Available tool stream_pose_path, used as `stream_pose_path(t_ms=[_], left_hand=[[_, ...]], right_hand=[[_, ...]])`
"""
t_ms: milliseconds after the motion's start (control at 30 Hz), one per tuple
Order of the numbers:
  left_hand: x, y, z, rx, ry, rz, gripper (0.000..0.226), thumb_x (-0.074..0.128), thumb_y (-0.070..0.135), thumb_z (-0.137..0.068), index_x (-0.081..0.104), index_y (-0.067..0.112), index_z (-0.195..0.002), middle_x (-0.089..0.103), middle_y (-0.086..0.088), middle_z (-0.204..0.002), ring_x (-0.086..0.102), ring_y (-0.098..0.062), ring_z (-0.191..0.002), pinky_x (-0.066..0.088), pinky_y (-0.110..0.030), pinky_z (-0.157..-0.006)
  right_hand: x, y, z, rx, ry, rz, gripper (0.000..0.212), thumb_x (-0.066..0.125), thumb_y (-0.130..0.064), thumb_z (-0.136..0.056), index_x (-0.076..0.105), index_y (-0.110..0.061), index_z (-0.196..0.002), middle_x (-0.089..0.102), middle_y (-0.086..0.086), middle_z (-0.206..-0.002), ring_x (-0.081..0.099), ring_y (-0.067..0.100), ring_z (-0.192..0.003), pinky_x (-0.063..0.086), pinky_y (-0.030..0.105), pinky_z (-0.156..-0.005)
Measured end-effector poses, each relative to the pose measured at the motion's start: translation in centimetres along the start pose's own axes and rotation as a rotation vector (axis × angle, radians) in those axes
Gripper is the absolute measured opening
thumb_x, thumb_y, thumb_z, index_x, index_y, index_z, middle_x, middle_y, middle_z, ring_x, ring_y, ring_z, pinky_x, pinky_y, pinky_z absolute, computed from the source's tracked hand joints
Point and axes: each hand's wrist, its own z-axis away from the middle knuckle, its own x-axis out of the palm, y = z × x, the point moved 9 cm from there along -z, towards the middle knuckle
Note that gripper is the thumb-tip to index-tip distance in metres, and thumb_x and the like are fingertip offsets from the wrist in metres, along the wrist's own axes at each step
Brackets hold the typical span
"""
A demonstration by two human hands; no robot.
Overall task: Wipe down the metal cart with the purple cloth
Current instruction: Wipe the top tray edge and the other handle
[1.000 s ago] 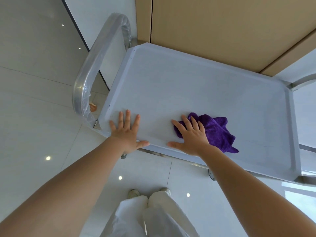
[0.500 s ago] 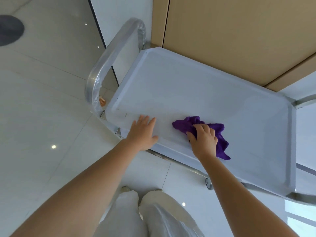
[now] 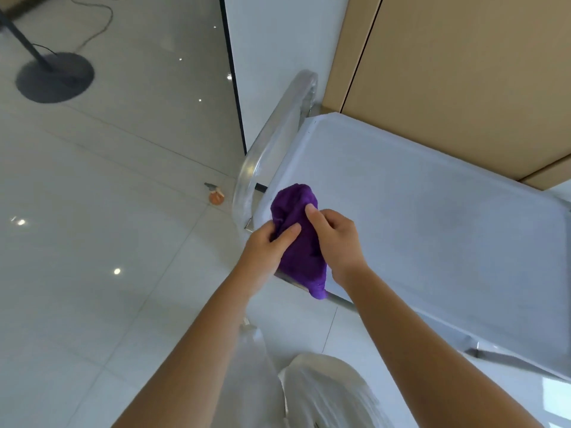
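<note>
The purple cloth (image 3: 298,242) hangs bunched between both hands, over the near left corner of the metal cart's top shelf (image 3: 432,217). My left hand (image 3: 267,245) grips its left side with the thumb pressed on the fabric. My right hand (image 3: 336,239) grips its right side, fingers curled round it. The lower end of the cloth droops past the shelf's front edge. The cart's curved metal handle (image 3: 272,143) rises at the shelf's left end.
Wooden cabinet panels (image 3: 463,72) stand right behind the cart. A white wall edge with a dark strip (image 3: 234,72) is left of the handle. On the glossy tiled floor lie a small orange object (image 3: 216,196) and a round dark stand base (image 3: 54,77).
The cloth has come off the shelf surface and moved left. My left hand left the shelf edge and took hold of the cloth together with my right. The view has swung left.
</note>
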Motion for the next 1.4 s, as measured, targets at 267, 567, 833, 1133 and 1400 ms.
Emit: stream_pose_path(t_ms=[267,567,833,1133,1400], left_hand=[[-12.1,9.5,-0.5,0.376,0.304,-0.273,0.037,0.055,0.030,-0.092,0.038,0.024,-0.059,0.036,0.012,-0.048,0.033,-0.006,-0.049,0.025,-0.017,-0.049],[-7.5,7.9,-10.0,0.366,0.106,-0.737,0.052,0.039,0.041,-0.097,0.029,0.026,-0.145,0.052,-0.010,-0.124,0.052,-0.028,-0.111,0.039,-0.032,-0.082],[-8.0,6.5,-9.8,0.510,0.195,-0.499,0.051,0.053,0.040,-0.092,0.044,0.017,-0.136,0.056,-0.002,-0.114,0.053,-0.013,-0.101,0.046,-0.025,-0.078],[-8.9,-0.3,-8.9,0.514,0.174,-0.421,0.061,0.048,0.045,-0.086,0.044,0.007,-0.134,0.053,-0.002,-0.112,0.050,-0.015,-0.101,0.045,-0.027,-0.088],[-9.7,-10.6,-7.9,0.150,0.170,-0.430,0.029,0.053,0.023,-0.094,0.053,0.003,-0.115,0.058,-0.011,-0.101,0.057,-0.025,-0.094,0.047,-0.028,-0.079]], right_hand=[[5.7,-4.1,-2.1,0.000,0.141,-0.124,0.022,0.053,-0.030,-0.094,0.056,-0.012,-0.082,0.053,0.000,-0.084,0.050,0.011,-0.075,0.043,0.024,-0.074],[8.0,-6.1,-6.2,-0.135,0.213,0.090,0.029,0.039,-0.023,-0.099,0.056,-0.013,-0.120,0.052,-0.001,-0.123,0.051,0.012,-0.110,0.040,0.026,-0.095],[8.9,-3.5,-7.2,-0.037,0.126,0.082,0.034,0.040,-0.023,-0.100,0.058,0.002,-0.085,0.060,0.014,-0.076,0.050,0.005,-0.064,0.042,0.020,-0.064],[10.3,1.2,-4.7,-0.013,0.159,0.208,0.023,0.050,-0.024,-0.096,0.067,-0.009,-0.103,0.057,0.003,-0.110,0.051,0.009,-0.096,0.036,0.005,-0.076],[11.0,5.3,-3.3,-0.055,0.114,0.518,0.035,0.056,-0.012,-0.093,0.057,-0.012,-0.127,0.050,0.003,-0.124,0.040,0.019,-0.118,0.023,0.008,-0.090]])
